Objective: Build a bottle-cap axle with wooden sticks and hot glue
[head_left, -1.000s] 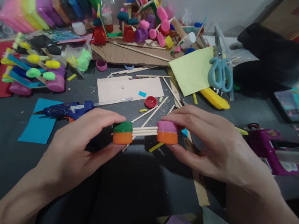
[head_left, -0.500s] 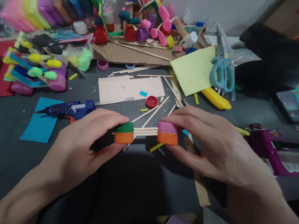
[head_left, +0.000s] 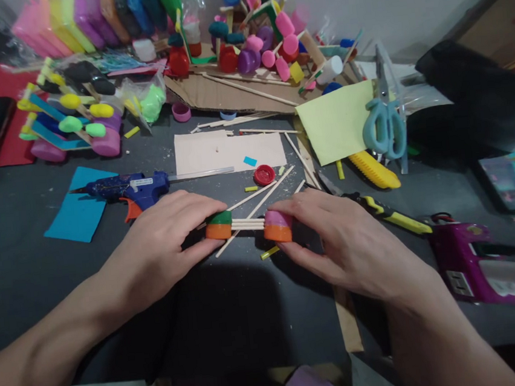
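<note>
left fingers [head_left: 207, 208]: clamped on the green-and-orange caps [head_left: 219, 226]
right fingers [head_left: 299, 211]: same deal, pinching the pink-and-orange caps [head_left: 278, 226]
pale sticks [head_left: 249, 224]: bridging both cap pairs, over the table [head_left: 224, 323]
glue gun [head_left: 152, 188]: just past left fingers

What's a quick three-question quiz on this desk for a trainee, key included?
1. True or false: the left hand grips a green-and-orange piece.
2. What lies partly over the blue sheet at left? A scissors; B glue gun; C yellow cutter.
3. Fill in the blank: pale (blank) span the gap between that piece and the pink-and-orange piece in the right hand.
Key: 1 true; 2 B; 3 sticks.
</note>
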Demonstrator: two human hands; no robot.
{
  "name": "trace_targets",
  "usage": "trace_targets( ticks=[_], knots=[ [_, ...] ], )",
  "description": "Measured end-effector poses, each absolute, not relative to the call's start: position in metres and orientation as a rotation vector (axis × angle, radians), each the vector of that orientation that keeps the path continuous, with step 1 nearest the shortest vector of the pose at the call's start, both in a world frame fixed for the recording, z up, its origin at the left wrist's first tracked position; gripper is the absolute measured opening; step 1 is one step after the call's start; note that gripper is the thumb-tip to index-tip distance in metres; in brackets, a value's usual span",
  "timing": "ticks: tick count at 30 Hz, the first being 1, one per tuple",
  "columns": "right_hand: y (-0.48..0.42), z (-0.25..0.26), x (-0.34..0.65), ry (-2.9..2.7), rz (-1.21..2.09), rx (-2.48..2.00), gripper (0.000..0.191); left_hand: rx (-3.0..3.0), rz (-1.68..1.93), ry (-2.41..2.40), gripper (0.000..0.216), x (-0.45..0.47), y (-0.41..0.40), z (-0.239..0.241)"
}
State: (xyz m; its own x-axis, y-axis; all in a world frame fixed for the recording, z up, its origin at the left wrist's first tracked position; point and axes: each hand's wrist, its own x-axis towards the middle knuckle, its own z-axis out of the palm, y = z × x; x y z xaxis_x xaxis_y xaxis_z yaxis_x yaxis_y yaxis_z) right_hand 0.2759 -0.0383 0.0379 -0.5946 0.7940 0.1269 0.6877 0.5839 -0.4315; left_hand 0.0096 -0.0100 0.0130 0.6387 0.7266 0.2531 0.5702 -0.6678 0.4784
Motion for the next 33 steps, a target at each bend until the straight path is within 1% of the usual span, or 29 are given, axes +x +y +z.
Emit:
trace_targets(
  ticks=[9, 17, 27, 33],
  knots=[
    [-0.038, 0.037, 0.276, -2.531, 0.505, -1.279, 0.019, 2.496, 0.52, 1.05, 0.023, 0.009, -0.017, 0.013],
    [-0.058, 0.045, 0.281, -2.554, 0.556, -1.334, 0.022, 2.511, 0.485, 1.005, 0.015, 0.018, -0.035, 0.019],
    [-0.079, 0.035, 0.281, -2.429, 0.588, -1.314, 0.018, 2.462, 0.406, 0.973, 0.011, 0.025, -0.043, 0.017],
    [-0.088, 0.024, 0.285, -2.395, 0.627, -1.334, 0.021, 2.47, 0.399, 0.954, 0.011, 0.028, -0.046, 0.012]
  ],
)
